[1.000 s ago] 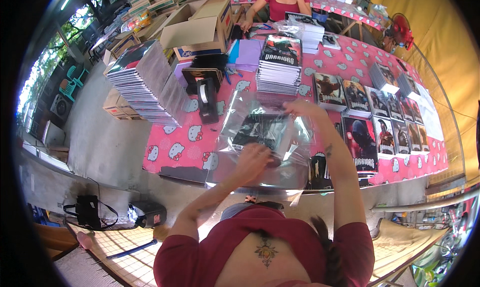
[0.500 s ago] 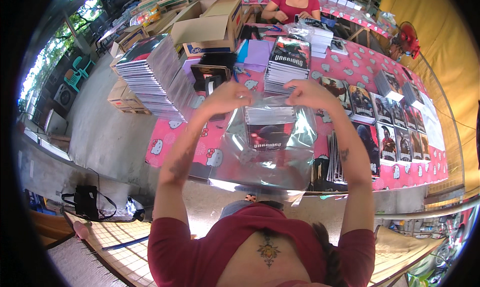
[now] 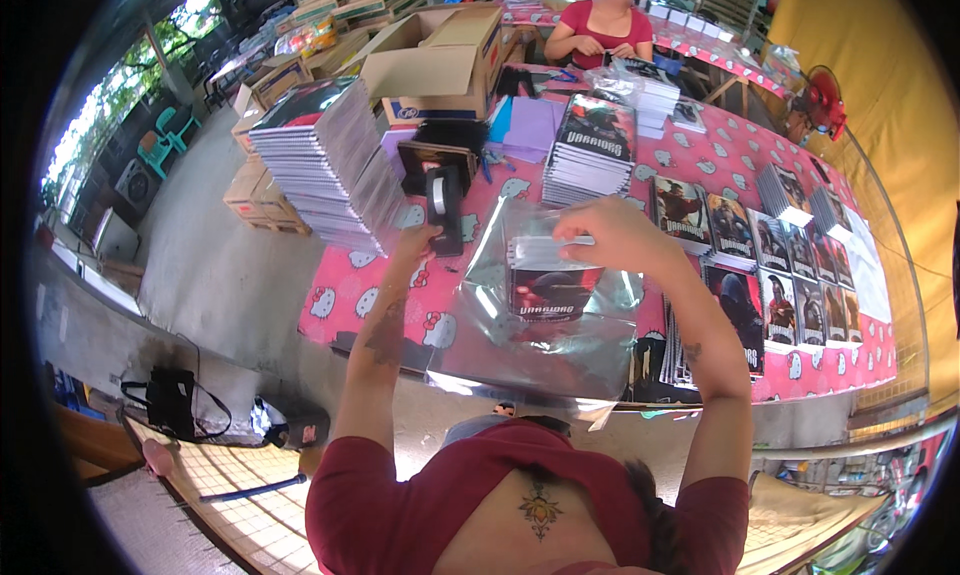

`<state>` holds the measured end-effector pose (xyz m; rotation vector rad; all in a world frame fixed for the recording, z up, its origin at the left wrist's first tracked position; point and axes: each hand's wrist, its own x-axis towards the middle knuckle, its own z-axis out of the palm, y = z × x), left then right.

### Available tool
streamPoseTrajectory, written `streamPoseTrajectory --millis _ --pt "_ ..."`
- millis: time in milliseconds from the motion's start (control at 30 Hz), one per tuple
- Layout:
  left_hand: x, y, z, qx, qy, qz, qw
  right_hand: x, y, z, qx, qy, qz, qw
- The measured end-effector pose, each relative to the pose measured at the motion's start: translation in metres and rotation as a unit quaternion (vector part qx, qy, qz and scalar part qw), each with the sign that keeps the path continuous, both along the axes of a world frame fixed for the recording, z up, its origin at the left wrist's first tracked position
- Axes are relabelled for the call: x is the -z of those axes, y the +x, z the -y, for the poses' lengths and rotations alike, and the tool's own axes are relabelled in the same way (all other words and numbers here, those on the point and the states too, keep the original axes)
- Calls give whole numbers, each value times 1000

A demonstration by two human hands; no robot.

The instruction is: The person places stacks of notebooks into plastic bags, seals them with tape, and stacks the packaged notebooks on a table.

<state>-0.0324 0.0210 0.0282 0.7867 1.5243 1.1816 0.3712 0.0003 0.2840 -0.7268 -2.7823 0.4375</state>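
Observation:
A clear plastic bag point(image 3: 530, 367) lies in front of me with a stack of spiral notebooks point(image 3: 553, 300) inside it, the top cover dark and red. My right hand point(image 3: 615, 233) bends over the far end of this stack, its fingers closed on the bag's folded plastic. To the left stands a black tape dispenser point(image 3: 446, 237) with a pale roll. My left hand point(image 3: 418, 245) is at its near left side, fingers closed against its edge; whether they also pinch a strip of tape is too small to tell.
A tall notebook stack point(image 3: 335, 180) rises at the left, beside an open carton point(image 3: 435, 80). Another stack point(image 3: 588, 155) stands beyond the bag. Rows of notebooks point(image 3: 780, 240) cover the table's right side. Across the table a person in red point(image 3: 605, 35) works near a red fan point(image 3: 825, 103).
My left hand has left the bag and moved left and down to the tape dispenser. My right hand has shifted inward over the bag's far end. The view has tilted slightly.

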Motion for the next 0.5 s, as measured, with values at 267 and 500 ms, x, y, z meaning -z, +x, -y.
streamPoseTrajectory --millis 267,500 --pt "53 31 33 -128 61 -151 978 24 -56 9 27 45 -32 998" --pt "-122 89 56 179 317 4 932 26 -67 12 85 61 -17 994"
